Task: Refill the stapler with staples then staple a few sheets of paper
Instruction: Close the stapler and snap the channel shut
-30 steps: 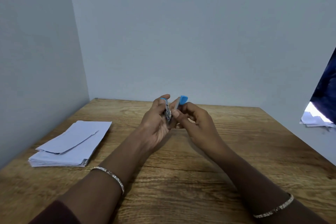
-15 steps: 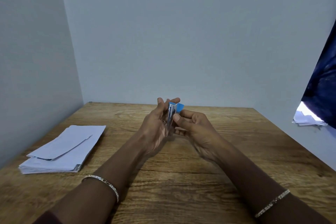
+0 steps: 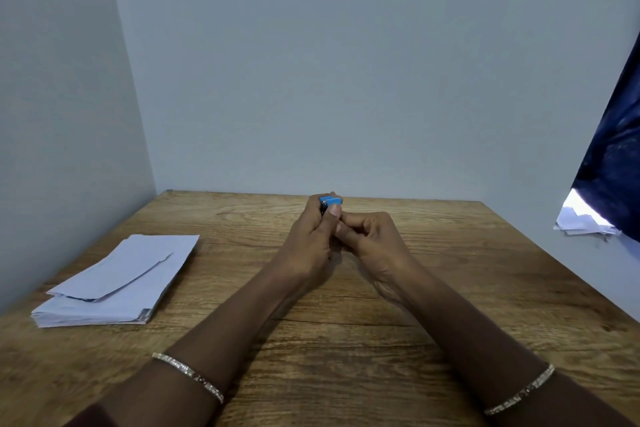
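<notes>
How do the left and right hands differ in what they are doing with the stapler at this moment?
The left hand wraps the blue stapler, thumb up near its top; the right hand is curled beside it, and whether it touches the stapler cannot be told. The left hand reaches slightly farther from the body than the right. Both are raised above the wooden table, pressed together, each wrist wearing a bracelet.

Both forearms are bare, each wrist ringed by a slim pale-gold bangle with a glittering, stone-studded band, the left bangle [image 3: 188, 375] and the right bangle [image 3: 519, 393], while a dark maroon sleeve edge [image 3: 91, 418] shows on the left arm.
</notes>
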